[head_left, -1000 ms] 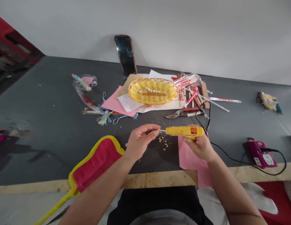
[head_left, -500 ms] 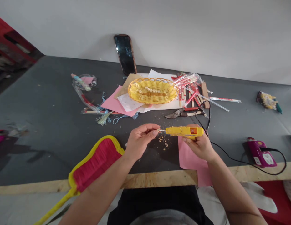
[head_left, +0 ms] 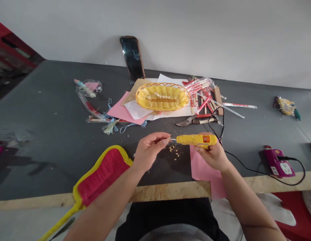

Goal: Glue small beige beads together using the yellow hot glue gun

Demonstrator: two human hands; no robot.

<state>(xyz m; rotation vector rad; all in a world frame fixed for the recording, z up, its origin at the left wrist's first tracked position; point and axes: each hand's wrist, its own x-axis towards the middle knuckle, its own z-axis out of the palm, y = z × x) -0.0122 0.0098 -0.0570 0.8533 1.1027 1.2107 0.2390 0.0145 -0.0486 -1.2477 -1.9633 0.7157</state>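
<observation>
My right hand (head_left: 212, 154) grips a yellow glue gun (head_left: 193, 139), its metal nozzle pointing left. The nozzle tip meets the pinched fingertips of my left hand (head_left: 150, 149). Whatever sits between those fingertips is too small to make out. Small tan chips (head_left: 175, 152) lie scattered on the table just below the nozzle. Under my right hand is a pink paper sheet (head_left: 201, 165) that hangs over the table edge. To the left, beside my left forearm, lies a crimson panel with a fuzzy yellow border (head_left: 102, 175) and a yellow handle.
A yellow woven basket (head_left: 162, 106) holding small pale pieces stands on papers. Nearby are pruning shears (head_left: 187, 121), wrapped sticks (head_left: 202, 85) and blue tassels (head_left: 112, 127). A phone (head_left: 132, 57) leans on the wall. The black cord runs right to a purple power box (head_left: 278, 163).
Hands and glue gun hold almost the same pose, nozzle still at the left fingertips. The whole view has shifted very slightly.
</observation>
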